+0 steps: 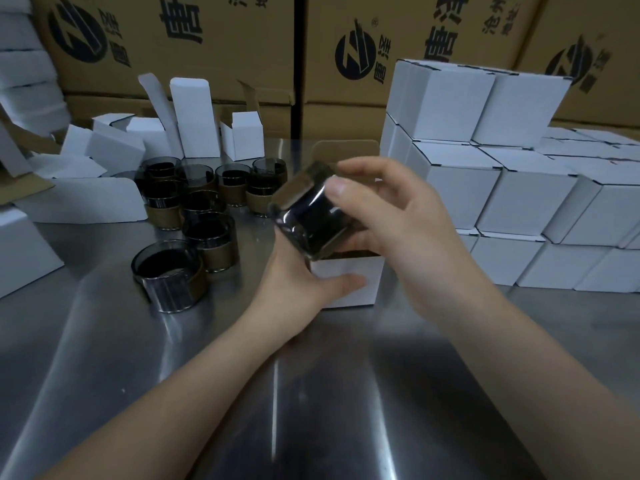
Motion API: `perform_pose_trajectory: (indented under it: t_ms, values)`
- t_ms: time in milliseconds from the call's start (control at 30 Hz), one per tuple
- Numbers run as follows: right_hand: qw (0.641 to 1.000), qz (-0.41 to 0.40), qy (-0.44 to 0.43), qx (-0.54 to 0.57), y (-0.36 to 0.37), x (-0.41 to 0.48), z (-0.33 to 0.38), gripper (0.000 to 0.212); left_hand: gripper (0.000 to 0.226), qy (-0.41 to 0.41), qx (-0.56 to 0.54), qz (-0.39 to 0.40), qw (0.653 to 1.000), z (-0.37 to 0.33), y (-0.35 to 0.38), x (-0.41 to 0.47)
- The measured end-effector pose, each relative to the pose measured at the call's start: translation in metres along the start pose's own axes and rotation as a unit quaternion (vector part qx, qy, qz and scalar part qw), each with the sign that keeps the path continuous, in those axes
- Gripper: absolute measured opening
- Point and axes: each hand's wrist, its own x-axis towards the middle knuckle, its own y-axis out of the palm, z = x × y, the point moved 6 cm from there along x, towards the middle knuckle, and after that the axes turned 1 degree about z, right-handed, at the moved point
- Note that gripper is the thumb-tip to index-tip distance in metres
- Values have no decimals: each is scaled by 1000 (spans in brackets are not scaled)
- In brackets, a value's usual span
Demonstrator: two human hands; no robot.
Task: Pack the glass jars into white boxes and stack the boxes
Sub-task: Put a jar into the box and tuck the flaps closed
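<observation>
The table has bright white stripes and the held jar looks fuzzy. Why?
Head view: the steel table reflects light as glare streaks. Head view: the jar in the right hand looks smeared, probably from movement, while the open white box gripped by the left hand is sharper. Head view: the wide lens tilts the white box stack.

Shiny steel table (104,341) w/ printed brown cartons (214,46) stacked behind.
</observation>
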Motion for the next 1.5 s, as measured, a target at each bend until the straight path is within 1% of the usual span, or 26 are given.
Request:
perform_pose_trajectory:
  t_ms: [33, 167, 267, 333, 467, 600, 667, 733, 800, 1000, 1167, 1300, 1367, 1433, 1500]
  values:
    - [1000, -8, 2, 9, -4, 1, -1, 37, 113, -14, -4, -11, 1000, 6, -1, 1]
    - [999, -28, 1, 32, -17, 7, -2, 42, 108, -6, -1, -11, 1000, 16, -2, 2]
    - [997, -12, 0, 79, -20, 10, -3, 43, 108, -20, 13, -16, 1000, 17, -6, 1]
    - [996, -9, -3, 85, -24, 11, -4, 44, 108, -19, 29, -19, 999, 15, -7, 0]
    - [998, -26, -20, 46, -29, 14, -7, 45, 117, -5, 110, -25, 994, 2, -12, -3]
    - [998, -48, -38, -6, -28, 13, -9, 50, 113, 18, 178, -13, 984, -11, -12, -5]
    - [997, -47, -46, -36, -26, 13, -10, 53, 111, 28, 195, -10, 980, -13, -12, -5]
    - [996, -52, -45, -61, -25, 14, -12, 52, 107, 35, 215, -8, 976, -15, -11, -6]
    - [994, -58, -52, -81, -25, 15, -13, 46, 103, 38, 226, -8, 973, -16, -12, -6]
    - [987, -14, -68, -142, -21, 15, -8, 31, 97, 43, 235, -9, 971, -17, -11, -5]
    - [982, -22, -105, -154, -19, 12, -1, 15, 88, 41, 217, 6, 975, -17, -11, -4]
    - [983, -28, -100, -154, -18, 11, 1, 27, 85, 50, 217, 5, 975, -18, -12, -4]
    - [983, -27, -86, -158, -19, 12, -1, 35, 78, 50, 207, 8, 977, -15, -12, -4]
    - [984, -24, -62, -163, -20, 15, -3, 32, 68, 42, 179, 8, 983, -12, -12, -4]
    - [989, -3, -40, -145, -20, 18, -6, 29, 60, 29, 151, 1, 988, -9, -14, -3]
